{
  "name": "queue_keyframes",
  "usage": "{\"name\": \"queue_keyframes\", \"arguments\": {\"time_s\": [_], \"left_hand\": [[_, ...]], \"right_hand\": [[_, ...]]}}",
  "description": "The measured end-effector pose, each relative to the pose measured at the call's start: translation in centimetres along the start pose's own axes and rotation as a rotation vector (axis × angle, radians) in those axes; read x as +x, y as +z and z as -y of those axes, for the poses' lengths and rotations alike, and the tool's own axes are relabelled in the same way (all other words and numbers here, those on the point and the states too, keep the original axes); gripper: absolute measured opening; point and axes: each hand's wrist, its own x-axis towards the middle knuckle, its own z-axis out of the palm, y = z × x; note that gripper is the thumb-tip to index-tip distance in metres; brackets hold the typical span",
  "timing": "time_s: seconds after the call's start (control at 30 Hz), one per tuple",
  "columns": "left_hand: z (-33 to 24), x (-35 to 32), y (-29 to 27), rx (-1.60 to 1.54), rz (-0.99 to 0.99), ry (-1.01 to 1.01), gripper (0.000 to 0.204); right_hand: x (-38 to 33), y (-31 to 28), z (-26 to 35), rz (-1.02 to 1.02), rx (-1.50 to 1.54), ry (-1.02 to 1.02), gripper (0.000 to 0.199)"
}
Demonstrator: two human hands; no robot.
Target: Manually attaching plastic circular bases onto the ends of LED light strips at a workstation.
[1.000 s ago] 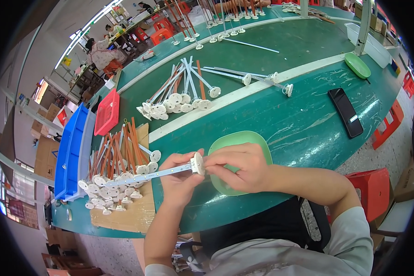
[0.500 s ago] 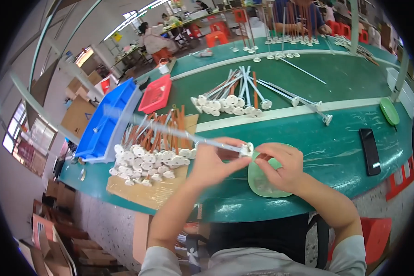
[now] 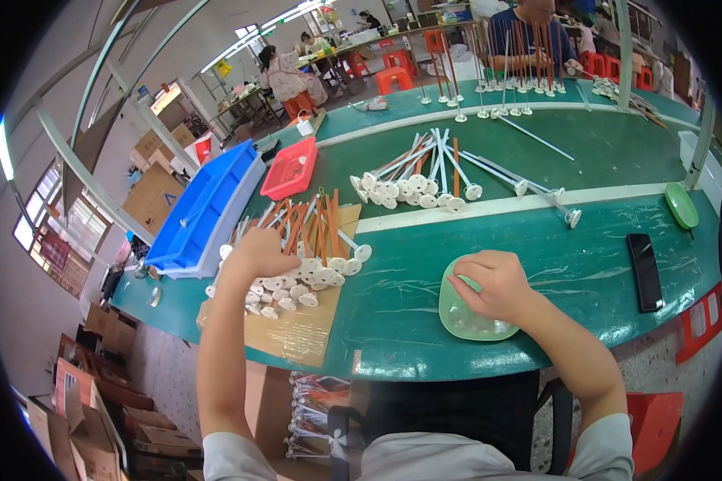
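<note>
My left hand (image 3: 261, 253) is over a pile of brown and pale rods with round white disc ends (image 3: 297, 290), lying on a brown cardboard sheet (image 3: 309, 341). Its thumb points right across the discs; the other fingers are hidden, so I cannot see whether it grips a rod. My right hand (image 3: 493, 282) hangs over a light green translucent bowl (image 3: 477, 327), thumb and fingers drawn together. Whatever they pinch, if anything, is hidden. Inside the bowl, small contents are too indistinct to name.
Another bundle of disc-ended rods (image 3: 413, 186) lies beyond the pale strip. A blue divided tray (image 3: 192, 220) and red basket (image 3: 291, 170) stand left; a black phone (image 3: 645, 272) and green dish (image 3: 681, 206) lie right. A co-worker (image 3: 501, 36) sits behind upright rods.
My left hand has moved left from in front of me to the pile; the pale disc-ended rod it held is no longer distinguishable there. My right hand stays over the bowl. The view has shifted slightly.
</note>
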Motion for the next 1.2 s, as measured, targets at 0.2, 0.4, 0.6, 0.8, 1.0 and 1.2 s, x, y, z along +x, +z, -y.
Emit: {"name": "queue_keyframes", "arguments": {"time_s": [0.2, 0.4, 0.6, 0.8, 1.0, 1.2], "left_hand": [[-5.1, -3.4, -1.2, 0.102, -0.105, -0.117, 0.044], [-16.3, -4.4, -0.6, -0.432, -0.859, 0.447, 0.029], [-20.9, 1.0, 10.2, -0.835, -0.717, 0.564, 0.028], [-21.8, 1.9, 12.1, -0.961, -0.684, 0.596, 0.021], [-21.4, 1.5, 12.6, -0.955, -0.718, 0.672, 0.019], [-21.8, 1.8, 11.8, -0.905, -0.761, 0.698, 0.019]], "right_hand": [[0.1, -0.1, -0.3, 0.009, -0.022, 0.010, 0.014], [0.6, -1.1, -0.5, 0.042, -0.052, -0.020, 0.011], [3.1, -2.8, -4.3, 0.160, -0.262, 0.155, 0.011], [6.0, -3.8, -14.7, 0.270, -0.320, 0.701, 0.015], [6.2, 5.8, -21.3, 0.184, -0.258, 0.896, 0.026], [5.6, 6.1, -23.4, 0.215, -0.351, 1.146, 0.028]]}}
